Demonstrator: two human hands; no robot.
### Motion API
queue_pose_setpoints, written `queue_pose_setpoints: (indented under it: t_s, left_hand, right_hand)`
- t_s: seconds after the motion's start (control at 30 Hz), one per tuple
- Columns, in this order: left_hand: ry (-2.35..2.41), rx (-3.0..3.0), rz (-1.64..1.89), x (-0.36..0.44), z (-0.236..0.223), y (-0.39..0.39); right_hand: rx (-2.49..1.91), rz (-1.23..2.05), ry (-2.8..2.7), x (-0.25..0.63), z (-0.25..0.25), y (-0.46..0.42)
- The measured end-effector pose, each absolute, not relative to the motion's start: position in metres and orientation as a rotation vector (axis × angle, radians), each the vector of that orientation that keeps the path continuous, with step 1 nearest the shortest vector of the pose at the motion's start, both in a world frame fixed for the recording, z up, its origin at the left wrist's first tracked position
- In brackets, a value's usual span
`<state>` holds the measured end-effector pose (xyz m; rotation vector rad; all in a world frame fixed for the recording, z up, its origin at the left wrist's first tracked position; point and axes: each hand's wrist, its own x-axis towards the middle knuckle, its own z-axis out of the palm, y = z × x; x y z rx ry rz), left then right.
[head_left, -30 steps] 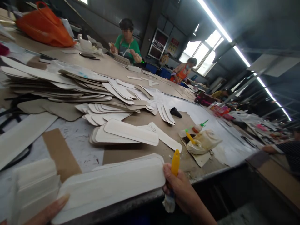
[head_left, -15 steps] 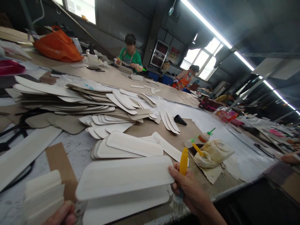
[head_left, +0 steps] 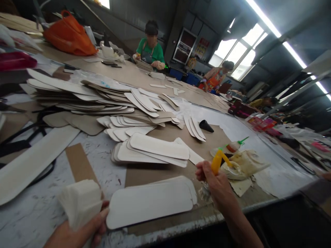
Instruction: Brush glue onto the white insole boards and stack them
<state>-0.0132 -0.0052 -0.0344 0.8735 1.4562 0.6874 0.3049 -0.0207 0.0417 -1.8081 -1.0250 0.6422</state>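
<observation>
My right hand (head_left: 216, 182) is closed round a yellow-handled brush (head_left: 216, 162), its bristles hanging below my fist near the table's front edge. Just left of it lies a small stack of long white rounded panels (head_left: 151, 205) on brown card. My left hand (head_left: 77, 229) at the bottom left grips a wad of white folded sheets (head_left: 80, 201) and touches the left end of that stack. A second pile of white panels (head_left: 155, 150) lies just behind.
Large heaps of white and tan cut pieces (head_left: 85, 100) cover the table's left and middle. Glue bottles and a stained cloth (head_left: 244, 163) sit to the right. An orange bag (head_left: 69, 34) lies far left. A person in green (head_left: 151, 51) and another person (head_left: 216, 77) work at the far side.
The white panel my right hand held raised half a second ago now lies flat on the stack. My right hand has let go of it and lifted the brush; my left hand moved in to the stack's end.
</observation>
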Motion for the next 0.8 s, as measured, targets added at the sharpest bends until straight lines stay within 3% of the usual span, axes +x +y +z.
queue_pose_setpoints:
  t_s: [0.2, 0.5, 0.7, 0.8]
  left_hand:
    - [1.359, 0.869, 0.524, 0.0, -0.015, -0.006]
    - [1.261, 0.967, 0.476, 0.005, -0.012, -0.017]
    - [1.262, 0.977, 0.49, 0.005, -0.011, -0.02]
    - [1.287, 0.962, 0.511, 0.005, -0.017, -0.021]
  right_hand:
    - [-1.708, 0.742, -1.218, 0.239, 0.047, -0.047]
    - [-1.497, 1.147, -1.11, 0.176, 0.005, -0.046]
    - [-1.632, 0.602, -1.427, 0.213, -0.004, -0.055]
    - [-1.716, 0.491, -1.405, 0.234, 0.003, -0.063]
